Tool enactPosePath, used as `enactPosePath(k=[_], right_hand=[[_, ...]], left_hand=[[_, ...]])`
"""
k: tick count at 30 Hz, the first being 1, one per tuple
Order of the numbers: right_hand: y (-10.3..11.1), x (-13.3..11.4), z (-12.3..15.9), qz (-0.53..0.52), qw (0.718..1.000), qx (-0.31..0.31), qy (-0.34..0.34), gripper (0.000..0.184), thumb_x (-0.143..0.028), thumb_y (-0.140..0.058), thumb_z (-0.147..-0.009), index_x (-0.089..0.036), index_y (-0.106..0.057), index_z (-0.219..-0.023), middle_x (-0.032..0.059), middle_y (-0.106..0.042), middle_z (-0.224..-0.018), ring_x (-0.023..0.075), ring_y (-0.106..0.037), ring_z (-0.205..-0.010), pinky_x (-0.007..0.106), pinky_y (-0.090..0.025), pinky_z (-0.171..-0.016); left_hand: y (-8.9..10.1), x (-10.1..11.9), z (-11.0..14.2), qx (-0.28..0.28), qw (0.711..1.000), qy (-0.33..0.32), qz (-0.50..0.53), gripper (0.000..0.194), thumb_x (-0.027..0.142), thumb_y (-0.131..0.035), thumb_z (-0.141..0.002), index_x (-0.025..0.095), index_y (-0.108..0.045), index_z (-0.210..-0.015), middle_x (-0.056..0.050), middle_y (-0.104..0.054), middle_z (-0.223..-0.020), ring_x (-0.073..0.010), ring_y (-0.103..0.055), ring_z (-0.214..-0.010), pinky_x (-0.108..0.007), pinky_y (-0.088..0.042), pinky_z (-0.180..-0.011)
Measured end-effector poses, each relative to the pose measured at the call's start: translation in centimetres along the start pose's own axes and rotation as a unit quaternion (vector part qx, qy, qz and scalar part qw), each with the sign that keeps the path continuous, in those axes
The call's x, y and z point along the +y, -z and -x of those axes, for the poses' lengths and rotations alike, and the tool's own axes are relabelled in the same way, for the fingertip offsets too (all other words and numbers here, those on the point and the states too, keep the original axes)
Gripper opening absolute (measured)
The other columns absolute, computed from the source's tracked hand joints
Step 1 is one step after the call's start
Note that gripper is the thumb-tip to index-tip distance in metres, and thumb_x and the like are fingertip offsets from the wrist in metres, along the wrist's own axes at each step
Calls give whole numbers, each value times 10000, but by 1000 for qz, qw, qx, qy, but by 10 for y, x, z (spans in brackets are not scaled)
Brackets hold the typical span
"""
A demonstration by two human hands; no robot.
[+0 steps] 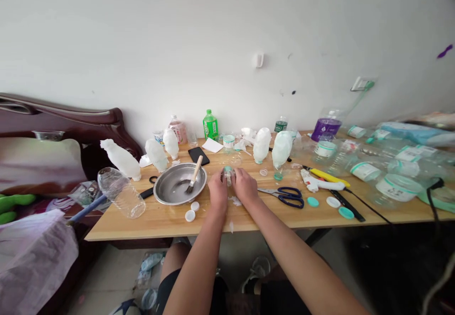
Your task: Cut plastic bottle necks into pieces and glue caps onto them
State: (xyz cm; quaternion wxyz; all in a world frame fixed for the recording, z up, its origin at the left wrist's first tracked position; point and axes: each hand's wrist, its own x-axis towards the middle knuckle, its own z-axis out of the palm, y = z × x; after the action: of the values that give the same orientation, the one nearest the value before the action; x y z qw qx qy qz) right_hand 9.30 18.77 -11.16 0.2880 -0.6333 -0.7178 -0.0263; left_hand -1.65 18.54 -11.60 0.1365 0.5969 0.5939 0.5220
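Note:
My left hand point(217, 188) and my right hand point(244, 185) are close together above the table, fingers curled around a small clear plastic bottle piece point(228, 175) with a teal rim. Most of that piece is hidden by the fingers. Left of my hands sits a metal bowl point(168, 196) with a wooden-handled brush point(195, 175) resting in it. Dark-handled scissors point(284, 196) lie just right of my right hand. White paper scraps point(234, 201) are scattered beneath and beside my hands.
White-covered bottle shapes point(261, 145) stand at the back. Farther right are a white glue gun point(323, 182), a yellow cutter point(329, 177), teal caps point(346, 212) and several clear bottles. At the left edge leans a clear bottle point(122, 194); a black phone point(198, 156) lies behind the bowl.

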Motion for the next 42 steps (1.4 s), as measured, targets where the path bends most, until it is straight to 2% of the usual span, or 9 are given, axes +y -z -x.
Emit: enactPosePath(k=[6,9,12,16,23,29,35,38,42], right_hand=[[0,-4,1,9,1000,0,13,223,-342,-543,-965,-154,-623,-1055,36,-664,-986,153,-643,-847,347,-542,-773],[-3,-4,0,6,1000,-7,10,221,-347,-547,-963,-151,-628,-1027,31,-664,-958,151,-643,-835,349,-542,-774],[-4,-3,0,0,1000,-18,4,222,-349,-549,-963,-153,-630,-1028,32,-665,-967,154,-644,-852,356,-543,-788],[-5,0,-1,-4,999,-36,-6,226,-355,-552,-962,-156,-633,-1034,36,-667,-986,154,-645,-859,360,-545,-797],[-10,2,-2,-7,998,-52,-22,248,-369,-557,-959,-154,-633,-1055,41,-669,-996,159,-650,-864,369,-547,-801],[-8,-1,-2,-30,998,-40,-42,271,-388,-538,-965,-152,-625,-1066,33,-668,-954,154,-647,-822,365,-542,-783],[-4,-1,-2,-82,996,-4,-40,328,-352,-488,-990,-160,-553,-1248,62,-669,-1034,160,-647,-850,348,-520,-796],[-5,1,-2,-103,994,7,-46,309,-345,-475,-995,-145,-567,-1212,43,-671,-924,147,-639,-762,329,-516,-745],[-6,3,-2,-138,990,22,-27,251,-350,-508,-982,-154,-607,-1103,25,-661,-928,147,-637,-788,345,-530,-757]], left_hand=[[1,0,2,13,1000,-10,4,219,117,-556,-884,142,-680,-1063,-107,-734,-1018,-222,-676,-960,-402,-503,-915],[-1,-3,2,17,1000,-15,-3,148,206,-575,-915,139,-660,-1016,-53,-706,-946,-195,-662,-919,-410,-517,-871],[-4,-7,2,18,1000,-14,-12,176,295,-572,-932,140,-650,-964,-36,-680,-919,-183,-651,-895,-404,-526,-846],[-8,-10,0,17,1000,-9,-18,205,332,-573,-932,140,-645,-947,-36,-672,-922,-175,-647,-870,-394,-535,-822],[-11,-10,-2,19,1000,2,-11,209,337,-579,-929,139,-647,-926,-34,-674,-916,-169,-648,-855,-387,-540,-811],[-8,-7,-1,28,1000,13,5,202,326,-576,-931,138,-647,-957,-39,-681,-935,-173,-655,-866,-394,-539,-824],[-6,0,0,22,1000,-3,13,167,172,-543,-920,155,-649,-1048,-63,-697,-1002,-201,-650,-964,-406,-497,-908],[-5,2,1,18,1000,-13,10,193,125,-521,-909,163,-653,-1044,-63,-695,-991,-201,-641,-962,-389,-488,-902],[-5,0,0,19,1000,-15,6,125,216,-546,-931,144,-648,-947,-34,-669,-903,-183,-634,-887,-392,-504,-848]])
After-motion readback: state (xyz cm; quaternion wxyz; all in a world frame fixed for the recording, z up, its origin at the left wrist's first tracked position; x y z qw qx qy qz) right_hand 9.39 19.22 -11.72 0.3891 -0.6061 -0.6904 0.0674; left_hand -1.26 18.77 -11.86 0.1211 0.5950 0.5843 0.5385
